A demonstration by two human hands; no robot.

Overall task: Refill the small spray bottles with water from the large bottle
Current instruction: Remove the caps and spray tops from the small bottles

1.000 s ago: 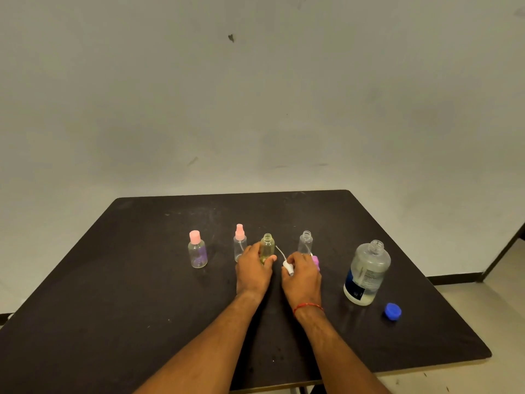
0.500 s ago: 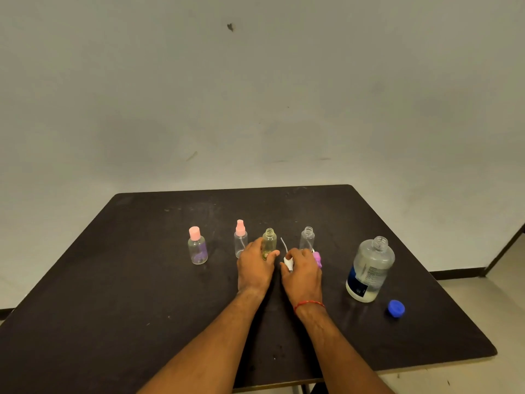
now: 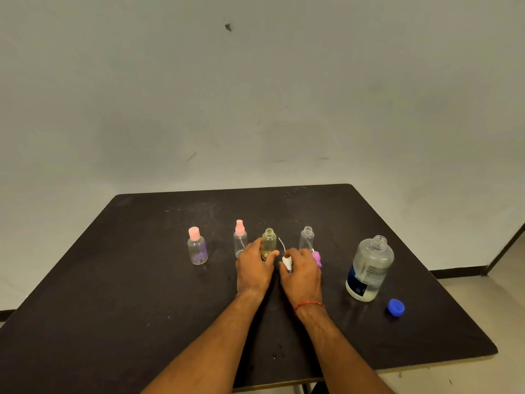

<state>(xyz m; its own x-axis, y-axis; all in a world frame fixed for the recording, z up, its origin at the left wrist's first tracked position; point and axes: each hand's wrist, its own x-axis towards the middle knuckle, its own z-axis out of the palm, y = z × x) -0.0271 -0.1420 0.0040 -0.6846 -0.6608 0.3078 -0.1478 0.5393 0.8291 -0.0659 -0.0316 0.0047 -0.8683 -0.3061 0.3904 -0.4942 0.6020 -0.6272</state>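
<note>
Several small bottles stand in a row on the black table (image 3: 113, 280). From the left: a clear bottle with a pink cap (image 3: 197, 245), a pink-topped spray bottle (image 3: 240, 241), an uncapped yellowish bottle (image 3: 269, 240) and an uncapped clear bottle (image 3: 306, 237). My left hand (image 3: 253, 268) grips the base of the yellowish bottle. My right hand (image 3: 301, 270) holds a white spray head (image 3: 287, 261) whose thin tube points up beside that bottle. A purple spray head (image 3: 317, 258) lies by my right hand. The large uncapped water bottle (image 3: 369, 268) stands at the right.
The large bottle's blue cap (image 3: 396, 307) lies on the table near the right front edge. A plain wall rises behind the table, and the floor shows at the far right.
Both hands stay at the yellowish bottle and the white spray head; only the camera view shifts slightly.
</note>
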